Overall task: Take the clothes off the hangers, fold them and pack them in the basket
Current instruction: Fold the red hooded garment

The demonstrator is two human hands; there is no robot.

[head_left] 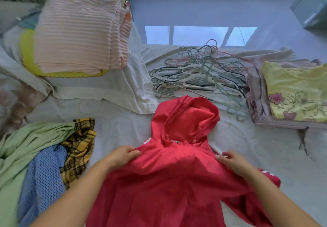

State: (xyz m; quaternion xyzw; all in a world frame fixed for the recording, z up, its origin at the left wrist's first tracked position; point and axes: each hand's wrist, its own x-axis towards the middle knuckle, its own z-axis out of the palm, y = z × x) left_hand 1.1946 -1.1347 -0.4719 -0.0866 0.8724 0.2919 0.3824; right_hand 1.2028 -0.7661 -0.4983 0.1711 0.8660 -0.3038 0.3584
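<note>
Pale bedspread [123,124]. Left hand [122,156] and right hand [231,161] each pinch a shoulder of the red hooded jacket [177,182]; we should flatten the shoulders evenly before folding.

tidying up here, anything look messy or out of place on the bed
The hangers lie in a tangled heap behind the red hooded jacket, and the clothes at the left are a crumpled pile, not folded like the stack at right.
</note>
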